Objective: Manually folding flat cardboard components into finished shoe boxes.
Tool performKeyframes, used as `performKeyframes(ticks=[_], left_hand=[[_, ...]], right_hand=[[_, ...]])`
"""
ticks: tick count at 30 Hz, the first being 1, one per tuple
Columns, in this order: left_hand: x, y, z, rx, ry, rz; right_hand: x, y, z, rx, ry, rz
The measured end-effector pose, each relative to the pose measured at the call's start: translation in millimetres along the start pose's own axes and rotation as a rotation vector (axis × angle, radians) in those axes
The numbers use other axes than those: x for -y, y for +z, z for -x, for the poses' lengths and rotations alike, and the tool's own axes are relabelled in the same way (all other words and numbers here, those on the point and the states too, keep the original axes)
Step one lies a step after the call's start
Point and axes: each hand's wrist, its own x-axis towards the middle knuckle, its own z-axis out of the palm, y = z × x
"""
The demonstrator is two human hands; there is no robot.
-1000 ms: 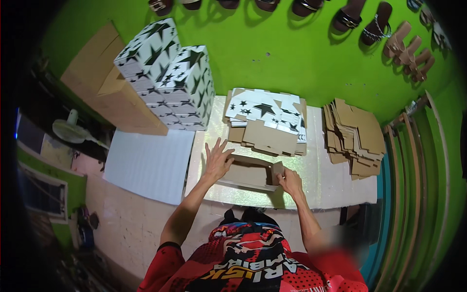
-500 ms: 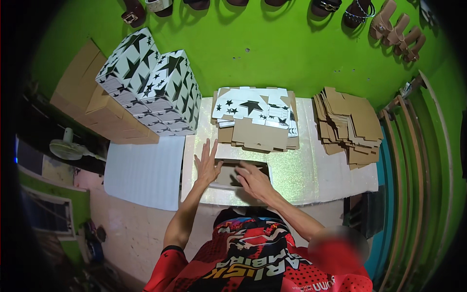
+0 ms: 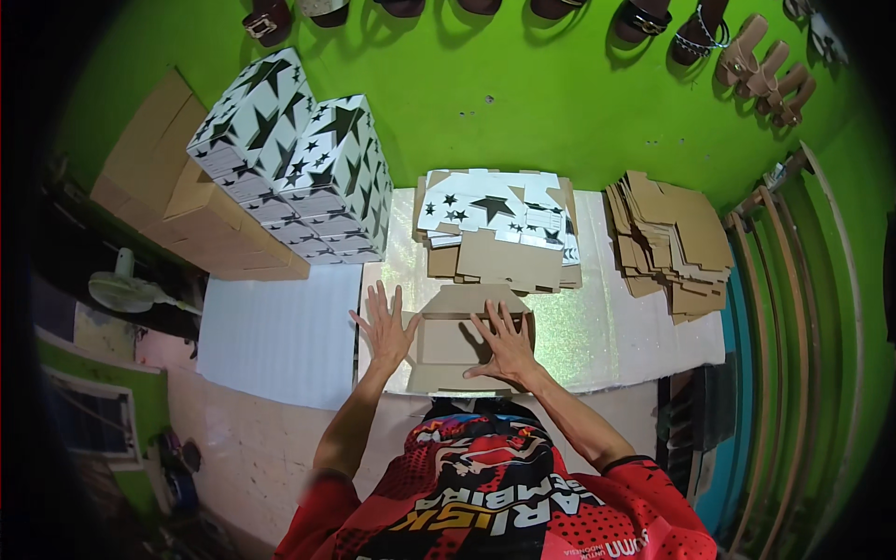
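This looks like a small workroom for packing shoes. Sandals point(image 3: 767, 67) line the far green wall point(image 3: 551, 112). White boxes with black stars point(image 3: 336, 187) are piled up on the left. A stack of flat brown cardboard point(image 3: 693, 224) sits on the right of the table point(image 3: 607, 345) (there is a fan point(image 3: 121, 290) too, far left).

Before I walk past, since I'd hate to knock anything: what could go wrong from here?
The near flap of the open box lies by the front edge of the table, so a pull could drag it over. The white star-patterned boxes stand stacked high and might topple if bumped. The uneven brown cardboard pile on the right could slide.
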Motion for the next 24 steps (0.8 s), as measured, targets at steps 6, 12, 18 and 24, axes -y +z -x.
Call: performKeyframes(ticks=[6, 12, 18, 24], left_hand=[[-69.6, -27.9, 12.0, -0.026, 0.346, -0.024], [-74.6, 19.1, 23.3, 0.067, 0.492, 0.162], [-30.0, 17.8, 15.9, 0.305, 0.456, 0.012], [-7.2, 9.7, 10.4, 0.371, 0.639, 0.116]], right_hand=[[-9.4, 7.7, -3.4, 0.037, 0.029, 0.004], [-8.7, 11.2, -8.9, 0.054, -0.003, 0.080], [-17.8, 6.2, 2.8, -0.049, -0.073, 0.084], [-50.8, -7.7, 26.9, -0.025, -0.060, 0.135]])
